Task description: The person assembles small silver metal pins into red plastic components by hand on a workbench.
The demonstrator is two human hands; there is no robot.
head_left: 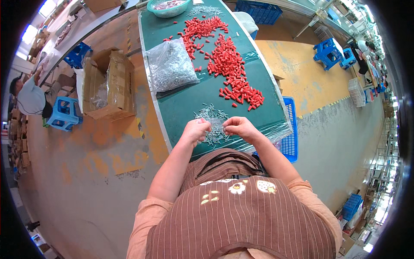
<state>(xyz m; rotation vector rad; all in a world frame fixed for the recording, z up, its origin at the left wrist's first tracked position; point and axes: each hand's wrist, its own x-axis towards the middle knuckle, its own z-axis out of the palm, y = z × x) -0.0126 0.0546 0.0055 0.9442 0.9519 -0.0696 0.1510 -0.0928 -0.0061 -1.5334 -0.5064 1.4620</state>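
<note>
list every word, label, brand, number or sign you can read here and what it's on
No readable text that I can make out.
Brown striped apron: flower and strawberry pictures, no legible words.
Open cardboard box: no legible print.
Clear bag of metal fasteners: no legible label.
Distant goods at the right edge: too small and blurred.

A: Which things looked like metal before you?
B: Your slim pins did, with a shiny finish. The red caps looked like matt plastic, your bag like glossy clear film.
A: And how did your counter look?
B: Smooth, with a soft sheen. Your apron was matt cloth, the box dull cardboard, the blue crate moulded plastic.
</note>
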